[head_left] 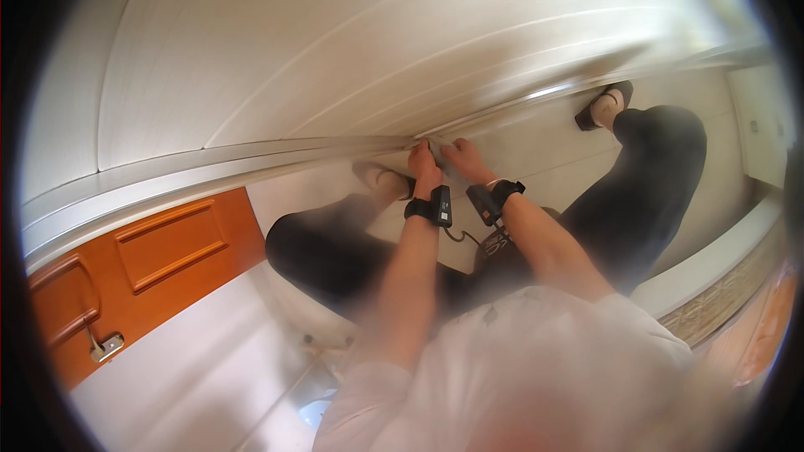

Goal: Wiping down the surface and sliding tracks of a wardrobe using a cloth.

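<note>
Both of my hands are close together at the bottom edge of a large pale panelled surface (pixel 335 42). Between them is a small flat greyish piece (pixel 439 153), perhaps cloth; its kind is too blurred to tell. My left hand (pixel 425 165) is closed, fingers bent around the left side of this piece. On its right side my right hand (pixel 467 161) is closed too, with the fingertips pressed against it. A pale rail (pixel 209 169) runs along the foot of the panel, just beyond my fingers. Each wrist wears a black strap with a small box.
My knees are spread to either side, and my dark shoe (pixel 605 105) stands on the light tiled floor (pixel 536 192). An orange-brown door (pixel 172 243) with a metal handle (pixel 107 346) is at the left. A white cabinet (pixel 758 125) and a pale ledge (pixel 712 255) lie right.
</note>
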A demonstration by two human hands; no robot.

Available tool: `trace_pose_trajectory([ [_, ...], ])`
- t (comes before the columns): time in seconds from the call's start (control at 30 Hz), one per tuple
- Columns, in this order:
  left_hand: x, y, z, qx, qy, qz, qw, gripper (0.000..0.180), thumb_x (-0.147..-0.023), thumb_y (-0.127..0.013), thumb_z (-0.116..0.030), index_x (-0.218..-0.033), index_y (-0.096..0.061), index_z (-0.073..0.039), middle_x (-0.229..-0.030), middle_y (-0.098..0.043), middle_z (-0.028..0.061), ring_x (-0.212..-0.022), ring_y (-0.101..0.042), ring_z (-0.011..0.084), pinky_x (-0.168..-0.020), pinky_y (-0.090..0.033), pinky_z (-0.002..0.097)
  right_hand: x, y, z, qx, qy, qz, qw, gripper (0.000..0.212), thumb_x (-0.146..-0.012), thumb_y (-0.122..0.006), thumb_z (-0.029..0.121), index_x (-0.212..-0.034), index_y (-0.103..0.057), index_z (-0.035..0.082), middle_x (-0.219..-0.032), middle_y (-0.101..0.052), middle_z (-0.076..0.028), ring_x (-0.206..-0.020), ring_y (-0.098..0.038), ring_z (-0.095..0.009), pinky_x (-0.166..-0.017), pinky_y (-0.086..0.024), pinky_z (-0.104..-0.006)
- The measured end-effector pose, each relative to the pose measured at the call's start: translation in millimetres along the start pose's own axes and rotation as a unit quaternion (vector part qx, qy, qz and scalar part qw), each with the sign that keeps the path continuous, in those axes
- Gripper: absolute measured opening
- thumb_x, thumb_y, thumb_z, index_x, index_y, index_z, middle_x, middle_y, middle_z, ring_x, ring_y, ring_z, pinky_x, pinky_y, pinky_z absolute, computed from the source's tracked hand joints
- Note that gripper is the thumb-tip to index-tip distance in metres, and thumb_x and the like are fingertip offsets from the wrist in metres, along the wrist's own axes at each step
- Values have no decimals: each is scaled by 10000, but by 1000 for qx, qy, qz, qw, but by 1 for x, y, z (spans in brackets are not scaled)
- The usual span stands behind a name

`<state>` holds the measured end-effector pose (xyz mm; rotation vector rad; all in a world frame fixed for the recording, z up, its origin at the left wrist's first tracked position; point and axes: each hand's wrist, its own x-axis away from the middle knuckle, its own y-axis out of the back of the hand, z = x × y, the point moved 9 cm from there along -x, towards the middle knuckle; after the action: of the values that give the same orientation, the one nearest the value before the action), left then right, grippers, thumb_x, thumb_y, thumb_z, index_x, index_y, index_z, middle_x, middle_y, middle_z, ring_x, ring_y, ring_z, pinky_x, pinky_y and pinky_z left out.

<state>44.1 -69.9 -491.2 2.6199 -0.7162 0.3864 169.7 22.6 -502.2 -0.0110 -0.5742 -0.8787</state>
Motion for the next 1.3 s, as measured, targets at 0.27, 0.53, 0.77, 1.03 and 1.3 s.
trace_pose_trajectory([
  [0.27, -4, 16, -13, -55, -110, 53, 991, 235, -866, -555, -128, -1002, -607, 56, -997, -618, 103, -879, -546, 199, -759, -427, 325, -3, -12, 34, -3, -8, 45, 999, 504, -803, -599, 333, -1079, -611, -89, -1013, -639, -303, -998, -619, -418, -871, -471, -447],
  [0.53, -21, 4, -3, 24, -19, 8, 1000, 357, -936, -576, -252, -1082, -606, 72, -1068, -633, 143, -916, -573, 218, -781, -450, 353, -23, -14, 26, -12, 14, -4, 1000, 485, -809, -592, 349, -1038, -619, -78, -1010, -630, -313, -993, -601, -448, -869, -464, -464],
  [0.77, -24, 18, 8, 42, -57, -35, 997, 285, -940, -573, -237, -1012, -616, 36, -967, -623, 91, -846, -560, 191, -724, -452, 353, -22, -26, 22, 53, 19, 4, 998, 486, -801, -607, 366, -1021, -622, -67, -974, -639, -294, -947, -618, -423, -823, -475, -455],
  [1.03, -18, 18, 4, -16, -128, -13, 992, 124, -860, -580, -76, -920, -615, 26, -886, -611, 60, -822, -536, 156, -697, -423, 293, -20, -18, 11, 22, 15, -41, 999, 467, -791, -621, 367, -985, -628, -58, -899, -661, -258, -871, -647, -384, -761, -491, -424],
  [1.3, -10, 23, -3, 160, 61, -168, 971, 134, -854, -598, -77, -828, -620, 52, -803, -631, 81, -729, -547, 165, -664, -451, 307, -9, -22, 42, 32, -34, 12, 999, 452, -831, -592, 328, -1100, -615, -34, -1035, -640, -276, -1005, -605, -427, -874, -471, -462],
])
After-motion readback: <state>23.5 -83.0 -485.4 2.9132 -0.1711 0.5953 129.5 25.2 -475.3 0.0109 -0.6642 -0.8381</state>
